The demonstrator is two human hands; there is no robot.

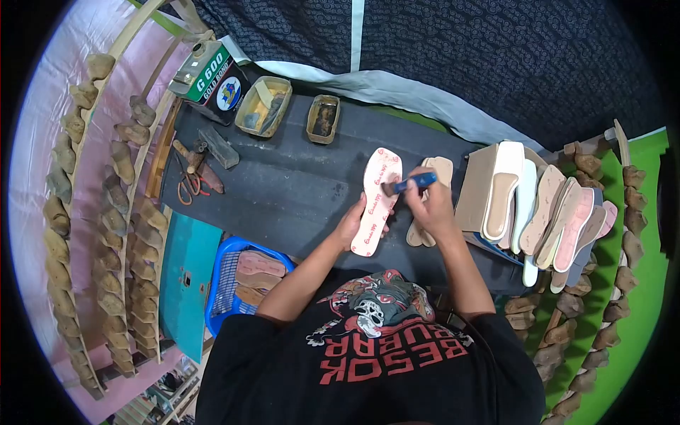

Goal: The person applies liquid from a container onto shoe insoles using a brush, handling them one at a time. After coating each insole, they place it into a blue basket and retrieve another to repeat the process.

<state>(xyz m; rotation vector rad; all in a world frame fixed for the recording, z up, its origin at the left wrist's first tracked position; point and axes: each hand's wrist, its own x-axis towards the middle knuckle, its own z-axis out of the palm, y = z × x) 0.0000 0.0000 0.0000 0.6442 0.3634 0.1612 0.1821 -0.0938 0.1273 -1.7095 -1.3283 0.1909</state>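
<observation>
My left hand (351, 224) grips a pale pink insole (376, 205) with red printed lettering, tilted above the dark table. In my right hand (433, 205) is a brush with a blue handle (418, 183); its dark bristles meet the printed face of the insole near the middle. Beyond my right hand, partly hidden by it, a few beige insoles (440, 170) lie on the table.
A row of insoles (549, 212) leans by a cardboard box (476, 188) on the right. Behind stand a glue can (212, 81) and two tubs (263, 106) (324, 119). Scissors (187, 185) and a hammer (188, 152) lie left. A blue basket (225, 280) holds insoles; shoe lasts (60, 216) line racks.
</observation>
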